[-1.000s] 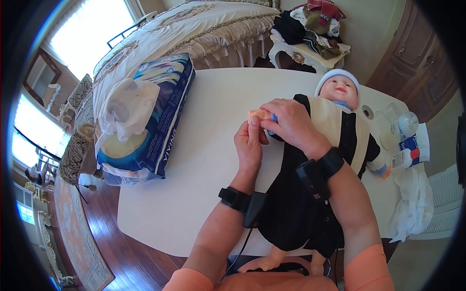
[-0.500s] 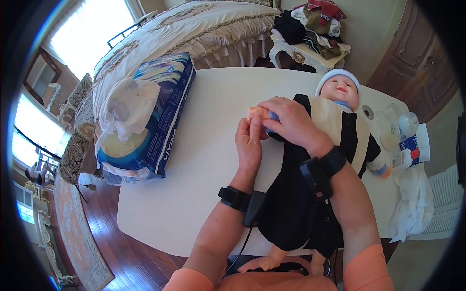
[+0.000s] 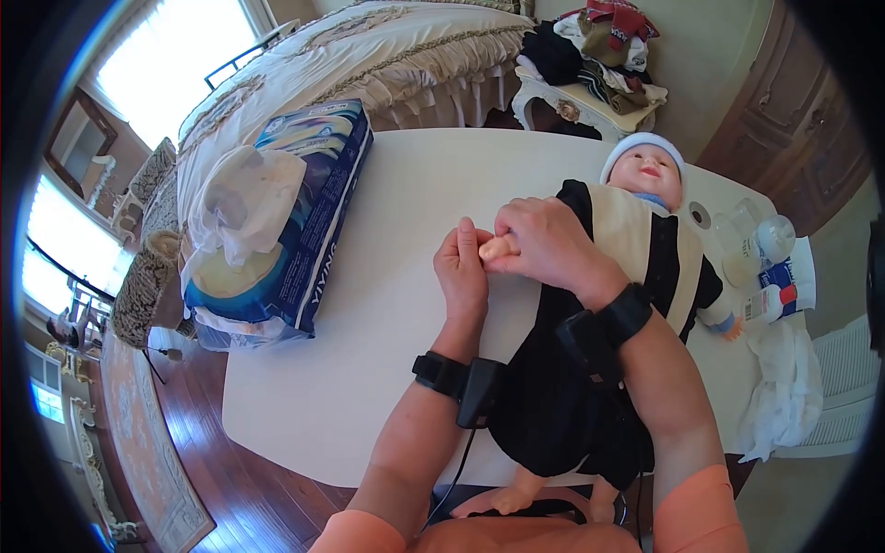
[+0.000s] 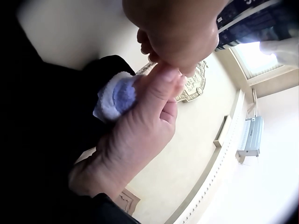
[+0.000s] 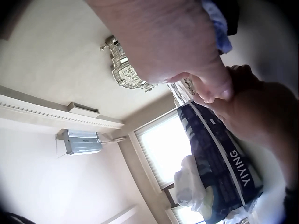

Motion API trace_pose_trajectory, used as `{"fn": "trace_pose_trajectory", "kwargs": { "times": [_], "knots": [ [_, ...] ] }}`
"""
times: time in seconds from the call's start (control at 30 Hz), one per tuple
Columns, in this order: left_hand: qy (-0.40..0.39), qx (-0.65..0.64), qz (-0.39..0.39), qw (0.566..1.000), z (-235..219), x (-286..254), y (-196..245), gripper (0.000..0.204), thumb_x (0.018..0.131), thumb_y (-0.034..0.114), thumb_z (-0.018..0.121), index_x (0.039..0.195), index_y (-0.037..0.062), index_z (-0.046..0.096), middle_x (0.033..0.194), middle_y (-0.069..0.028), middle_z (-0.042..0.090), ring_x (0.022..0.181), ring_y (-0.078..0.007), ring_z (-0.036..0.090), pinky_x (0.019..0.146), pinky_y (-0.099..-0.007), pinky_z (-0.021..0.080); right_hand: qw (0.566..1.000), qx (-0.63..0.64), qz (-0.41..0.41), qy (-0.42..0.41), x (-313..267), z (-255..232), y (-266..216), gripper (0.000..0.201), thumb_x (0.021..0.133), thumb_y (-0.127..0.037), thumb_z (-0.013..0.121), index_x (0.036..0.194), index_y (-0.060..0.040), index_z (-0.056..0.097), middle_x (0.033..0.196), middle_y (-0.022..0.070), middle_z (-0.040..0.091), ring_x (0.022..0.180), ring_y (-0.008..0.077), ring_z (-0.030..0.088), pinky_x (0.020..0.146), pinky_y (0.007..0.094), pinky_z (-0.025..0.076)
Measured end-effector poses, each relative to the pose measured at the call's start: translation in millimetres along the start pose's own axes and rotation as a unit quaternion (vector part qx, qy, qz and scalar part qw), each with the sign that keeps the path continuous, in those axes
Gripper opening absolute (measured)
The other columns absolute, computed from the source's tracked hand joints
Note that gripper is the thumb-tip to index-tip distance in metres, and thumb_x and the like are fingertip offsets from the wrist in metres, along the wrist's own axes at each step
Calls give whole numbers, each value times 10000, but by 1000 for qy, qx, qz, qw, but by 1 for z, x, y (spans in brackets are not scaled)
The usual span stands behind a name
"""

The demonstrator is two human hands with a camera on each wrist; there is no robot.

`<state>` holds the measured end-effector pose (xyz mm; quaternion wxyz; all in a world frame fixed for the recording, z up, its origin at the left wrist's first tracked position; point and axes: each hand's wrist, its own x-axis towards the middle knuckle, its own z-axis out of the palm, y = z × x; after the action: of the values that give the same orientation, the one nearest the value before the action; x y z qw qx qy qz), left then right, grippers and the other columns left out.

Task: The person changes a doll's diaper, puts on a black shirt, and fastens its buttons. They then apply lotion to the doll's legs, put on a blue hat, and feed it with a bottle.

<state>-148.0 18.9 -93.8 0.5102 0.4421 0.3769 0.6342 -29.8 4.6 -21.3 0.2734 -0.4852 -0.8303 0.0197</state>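
A doll in a pale cap and black-and-cream clothes (image 3: 636, 249) lies face up on a white table. With thumb and fingers my right hand (image 3: 548, 241) grips the doll's hand (image 3: 499, 249), raised over the table. A fuzzy blue-and-white cuff (image 4: 119, 98) shows beside that grip in the left wrist view. Right at the doll's fingers is my left hand (image 3: 461, 272), thumb pointing up and apart from the doll's hand, fingers bent behind it. The left palm's inside is hidden.
Left on the table (image 3: 406, 387) stands a blue diaper pack (image 3: 336, 217) with a crumpled white diaper (image 3: 244, 198) on top. Beyond the doll are a baby bottle (image 3: 774, 237), a red-capped bottle (image 3: 767, 302) and crumpled white material (image 3: 782, 387). Behind lies a bed (image 3: 369, 55).
My left thumb has lifted off the doll's hand, and the left hand has shifted slightly left. The right hand has lowered a little with the doll's hand, hiding the blue cuff in the head view.
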Motion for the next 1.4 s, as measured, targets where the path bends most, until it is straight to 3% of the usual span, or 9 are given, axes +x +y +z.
{"fn": "trace_pose_trajectory", "kwargs": {
  "times": [0.13, 0.47, 0.63, 0.87, 0.97, 1.03, 1.1, 1.2, 1.4],
  "knots": [
    [18, -51, -75, 996, 0, 0, 3, 382, 915, 284, 411, 690, 7, 546, 578, -13, 490, 523, -64, 431, 471, -200, 350, 999, -29, -21, 14, -1, 9, -3, 258, 604, -224, 702, 700, -59, 529, 665, 77, 546, 650, 253, 553, 585, 356, 423],
    [46, -63, -50, 996, 0, 0, 0, 332, 916, 267, 402, 766, 3, 536, 571, -11, 483, 502, -56, 408, 452, -209, 329, 994, -65, -54, 62, 2, 4, -5, 282, 576, -241, 715, 676, -81, 505, 646, 63, 522, 639, 245, 524, 606, 346, 404],
    [5, -64, -60, 996, -4, 1, -3, 301, 914, 249, 403, 785, 12, 537, 599, -16, 508, 568, -60, 459, 525, -193, 365, 996, -32, -60, 54, 2, -3, -5, 308, 568, -290, 719, 666, -90, 506, 624, 63, 521, 635, 247, 522, 609, 352, 398],
    [9, -113, -74, 991, 1, 1, -3, 299, 918, 257, 397, 791, 26, 538, 670, -8, 527, 608, -64, 478, 560, -196, 399, 997, -61, -49, 12, -2, 17, -4, 164, 650, -155, 646, 723, -72, 525, 692, 60, 545, 722, 245, 527, 663, 353, 404],
    [-49, -111, -92, 988, -5, 2, -4, 276, 921, 276, 383, 835, 57, 527, 743, -6, 547, 666, -54, 500, 576, -201, 414, 998, -49, -47, -6, -3, 19, -2, 142, 665, -108, 616, 763, -59, 527, 736, 72, 553, 758, 251, 525, 697, 357, 405],
    [-58, -105, -75, 990, 0, 0, -2, 265, 923, 285, 377, 926, 60, 517, 826, -14, 550, 707, -66, 507, 589, -204, 418, 998, -39, -42, -19, -2, 18, -1, 151, 668, -94, 606, 790, -53, 527, 760, 83, 557, 773, 258, 525, 717, 360, 405],
    [-87, -128, -64, 986, 6, -6, 10, 277, 923, 296, 377, 1005, 63, 501, 869, -15, 545, 723, -72, 507, 599, -207, 418, 996, 20, -35, 78, 0, 17, -1, 173, 681, -75, 587, 835, -43, 514, 787, 104, 560, 793, 283, 525, 732, 368, 411],
    [-119, -139, -47, 982, 13, -12, 15, 330, 914, 301, 406, 1131, 62, 473, 883, -13, 538, 702, -68, 484, 582, -199, 404, 993, 19, -9, 115, 4, 11, 0, 143, 712, -121, 558, 823, -43, 515, 795, 105, 565, 772, 284, 526, 720, 378, 415],
    [-165, -205, -110, 958, 5, -6, 8, 438, 893, 297, 462, 1273, 94, 381, 896, 3, 534, 674, -61, 443, 589, -198, 381, 997, 45, -7, 66, 3, 5, 1, 149, 717, -126, 543, 832, -38, 510, 804, 112, 564, 791, 286, 524, 725, 379, 419]
  ]
}}
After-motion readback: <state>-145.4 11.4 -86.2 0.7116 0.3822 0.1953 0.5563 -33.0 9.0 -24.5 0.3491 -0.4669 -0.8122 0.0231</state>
